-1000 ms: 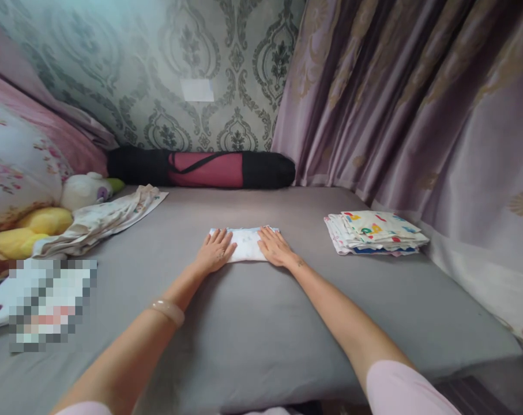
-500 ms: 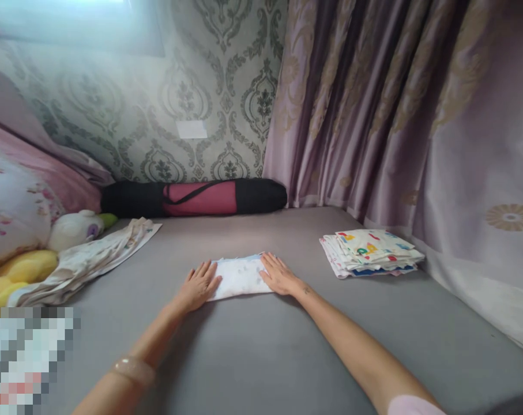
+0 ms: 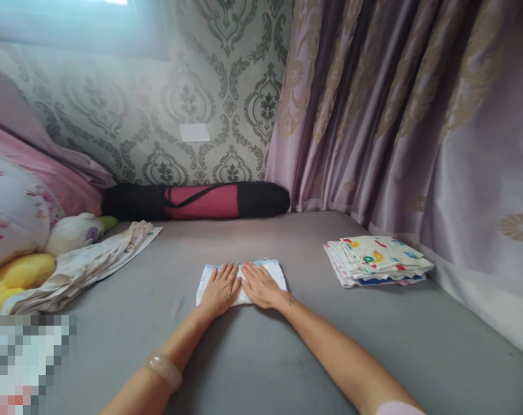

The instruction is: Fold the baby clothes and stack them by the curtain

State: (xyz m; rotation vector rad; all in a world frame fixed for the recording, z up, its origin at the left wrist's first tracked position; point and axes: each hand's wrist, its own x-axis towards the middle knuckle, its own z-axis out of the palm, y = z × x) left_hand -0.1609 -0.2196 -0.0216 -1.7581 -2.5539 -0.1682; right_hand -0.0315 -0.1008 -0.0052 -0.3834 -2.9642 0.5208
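A folded white cloth [image 3: 277, 274] with a light blue edge along its far side lies flat on the grey bed sheet [image 3: 261, 357]. My left hand [image 3: 222, 288] rests palm down on its left half, fingers stretched forward. Beside it, my right hand [image 3: 261, 285] presses flat on the right half, fingers also extended. The two hands nearly meet at the middle of the cloth. Much of the cloth's centre is hidden under them. A pale bangle [image 3: 164, 372] circles my left wrist.
Folded printed cloths [image 3: 380, 259] are stacked at the right. Loose patterned fabric [image 3: 88, 259], a yellow plush [image 3: 23, 276] and a white plush [image 3: 73, 232] lie at the left. A black and red bag [image 3: 200, 200] runs along the wall, next to a purple curtain [image 3: 373, 115].
Both hands have slid inward from the cloth's left and right ends to its middle, staying flat. The cloth's ends are now uncovered. The view has shifted slightly.
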